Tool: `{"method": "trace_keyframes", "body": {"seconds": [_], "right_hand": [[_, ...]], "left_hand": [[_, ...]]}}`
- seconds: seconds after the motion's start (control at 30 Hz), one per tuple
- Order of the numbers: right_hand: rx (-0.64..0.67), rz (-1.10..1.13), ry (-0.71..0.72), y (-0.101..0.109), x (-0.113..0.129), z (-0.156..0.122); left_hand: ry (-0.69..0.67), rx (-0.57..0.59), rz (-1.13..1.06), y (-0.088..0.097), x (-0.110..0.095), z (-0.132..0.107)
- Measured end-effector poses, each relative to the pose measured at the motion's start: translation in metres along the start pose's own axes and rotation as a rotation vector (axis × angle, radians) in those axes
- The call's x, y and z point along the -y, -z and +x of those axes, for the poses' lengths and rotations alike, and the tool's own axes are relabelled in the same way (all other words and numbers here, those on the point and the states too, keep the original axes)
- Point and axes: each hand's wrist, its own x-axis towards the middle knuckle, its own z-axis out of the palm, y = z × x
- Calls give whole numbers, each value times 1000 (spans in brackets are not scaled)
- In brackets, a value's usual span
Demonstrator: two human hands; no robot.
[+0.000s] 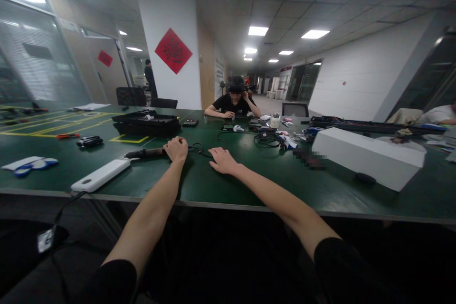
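Observation:
My left hand is closed, fingers curled, at the right end of a dark rod-shaped thing lying on the green table. What kind of thing it is cannot be made out. On the other side of that hand, a thin black cable runs in loops towards my right hand. That hand rests palm down with its fingers stretched out, and I see nothing held in it. Left of the rod lies a white oblong block with an oval recess and a black cord.
A black tray stands behind my left hand, with a dark tool to its left. Cables and small parts lie beyond my right hand. A white box is at right. Across the table sits a person.

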Motion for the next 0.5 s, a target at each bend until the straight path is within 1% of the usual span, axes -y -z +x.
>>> {"method": "trace_keyframes", "body": {"seconds": [0.1,0.17,0.23,0.33,0.4,0.5], "right_hand": [[22,-46,-216,-21,18,28],[44,-71,-274,-27,25,35],[54,-113,-252,-26,27,32],[78,-167,-161,-13,18,14],[97,-168,-90,0,5,-3],[105,-161,-54,17,-23,-30]], "left_hand": [[-44,17,-20,-2,-3,0],[-59,23,-27,-2,-5,-1],[-61,30,-24,-1,-6,-2],[-54,34,-16,2,-7,-4],[-39,19,-3,4,-8,-6],[-37,-35,-9,7,-11,-10]]}}
